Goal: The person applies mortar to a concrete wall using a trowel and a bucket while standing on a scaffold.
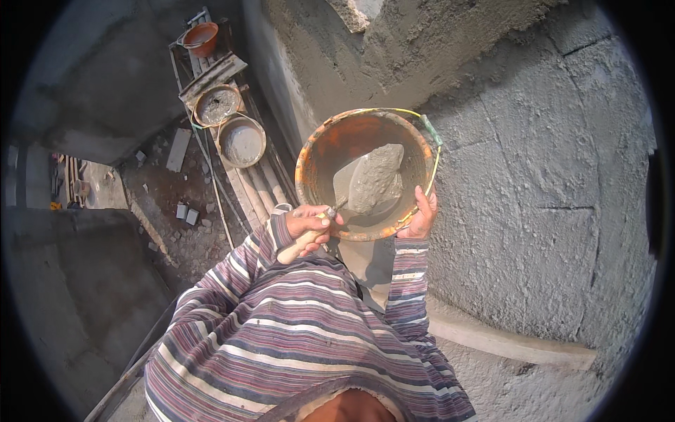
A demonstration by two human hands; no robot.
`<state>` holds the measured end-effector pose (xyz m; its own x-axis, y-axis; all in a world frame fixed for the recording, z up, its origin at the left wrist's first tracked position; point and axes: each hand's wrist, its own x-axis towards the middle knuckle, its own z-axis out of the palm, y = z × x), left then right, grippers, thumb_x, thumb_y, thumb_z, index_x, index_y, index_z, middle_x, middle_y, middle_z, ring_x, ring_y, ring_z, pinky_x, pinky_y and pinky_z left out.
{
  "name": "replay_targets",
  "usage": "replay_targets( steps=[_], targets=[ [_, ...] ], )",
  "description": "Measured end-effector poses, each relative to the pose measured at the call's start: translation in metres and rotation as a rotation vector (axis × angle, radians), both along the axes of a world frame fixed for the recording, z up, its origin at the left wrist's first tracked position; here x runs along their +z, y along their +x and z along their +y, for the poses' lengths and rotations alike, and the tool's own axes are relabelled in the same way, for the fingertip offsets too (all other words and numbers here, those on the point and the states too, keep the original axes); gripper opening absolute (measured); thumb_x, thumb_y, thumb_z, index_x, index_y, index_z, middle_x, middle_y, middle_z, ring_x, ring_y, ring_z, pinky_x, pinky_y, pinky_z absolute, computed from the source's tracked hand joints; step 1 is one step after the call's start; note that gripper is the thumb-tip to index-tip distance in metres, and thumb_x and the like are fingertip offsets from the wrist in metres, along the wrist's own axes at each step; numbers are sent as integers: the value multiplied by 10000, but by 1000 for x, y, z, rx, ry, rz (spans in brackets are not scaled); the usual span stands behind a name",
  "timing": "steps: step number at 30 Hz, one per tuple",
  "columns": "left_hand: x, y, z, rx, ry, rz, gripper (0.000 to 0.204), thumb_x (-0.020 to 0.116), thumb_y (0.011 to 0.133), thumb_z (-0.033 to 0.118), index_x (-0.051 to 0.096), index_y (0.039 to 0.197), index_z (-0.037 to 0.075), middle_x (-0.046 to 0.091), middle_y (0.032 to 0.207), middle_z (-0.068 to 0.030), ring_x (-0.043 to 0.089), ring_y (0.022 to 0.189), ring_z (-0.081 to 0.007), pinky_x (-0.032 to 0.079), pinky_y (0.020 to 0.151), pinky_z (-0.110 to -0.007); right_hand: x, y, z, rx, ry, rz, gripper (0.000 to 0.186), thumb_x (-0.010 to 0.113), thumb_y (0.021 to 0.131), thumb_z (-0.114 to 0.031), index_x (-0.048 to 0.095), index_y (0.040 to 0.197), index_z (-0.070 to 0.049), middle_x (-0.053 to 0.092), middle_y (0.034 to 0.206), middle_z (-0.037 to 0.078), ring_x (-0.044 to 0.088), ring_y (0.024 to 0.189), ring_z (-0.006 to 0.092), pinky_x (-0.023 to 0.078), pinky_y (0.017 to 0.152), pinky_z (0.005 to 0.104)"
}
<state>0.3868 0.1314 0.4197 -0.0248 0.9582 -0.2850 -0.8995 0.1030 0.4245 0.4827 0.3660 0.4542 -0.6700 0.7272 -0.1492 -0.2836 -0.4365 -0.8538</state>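
My left hand (311, 228) is closed around the wooden handle of a trowel (301, 247). The trowel's blade reaches over the mouth of an orange, mortar-stained bucket (328, 149) and carries a thick heap of wet grey mortar (377, 180). Beneath the blade, more mortar shows in the bucket's bottom. On the bucket's near right rim, my right hand (420, 213) grips the edge, fingers outside and thumb hidden in part. A wire handle with a green grip (429, 129) lies along the right side of the rim.
A rough mortar-coated wall (520, 190) rises at the right. To the left, a plank scaffold (247, 193) bears an orange bucket (201, 39) and two mortar-filled buckets (217, 105). Rubble and white blocks (187, 214) lie on the floor far below. A curved ledge (513, 342) runs at lower right.
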Motion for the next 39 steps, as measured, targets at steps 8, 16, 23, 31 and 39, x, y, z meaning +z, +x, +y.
replay_targets(
  steps=[8, 16, 23, 31, 39],
  targets=[
    [27, -14, -24, 760, -183, 421, 486, 598, 793, 166, 391, 1203, 7, 512, 704, -87, 508, 485, -153, 449, 401, -274, -36, 79, -2, -159, 54, -155, 391, 528, 810, -53, 486, 1193, 12, 581, 1086, 113, 570, 966, 203, 449, 867, 315],
    [-68, -70, 105, 1643, -684, 623, 465, 580, 833, 126, 378, 1236, 11, 540, 832, -98, 550, 606, -156, 483, 519, -297, -44, 141, -12, -286, 262, -428, 424, 557, 756, -53, 509, 1171, 21, 586, 1078, 104, 560, 968, 194, 425, 891, 306],
    [1, 87, 211, 716, 18, 1156, 427, 618, 798, 139, 451, 1170, 12, 551, 741, -177, 575, 684, -345, 453, 610, -391, -81, 183, -3, -350, 176, -382, 487, 552, 750, -18, 474, 1228, 32, 566, 1117, 108, 557, 990, 219, 425, 897, 321],
    [-49, 37, 61, -145, -56, 1697, 465, 586, 775, 202, 413, 1142, -24, 580, 887, -242, 611, 807, -380, 501, 676, -410, -80, 150, 3, -297, 159, -340, 464, 605, 737, -42, 519, 1185, 40, 551, 1143, 83, 537, 997, 173, 386, 911, 296],
    [-49, -14, 93, -720, -460, 2161, 431, 496, 831, 172, 381, 1199, -19, 585, 907, -236, 643, 748, -358, 532, 624, -406, -45, 74, 0, -89, 426, -359, 145, 663, 715, -48, 539, 698, 26, 552, 1191, 126, 499, 918, 115, 388, 758, 264]
  ],
)
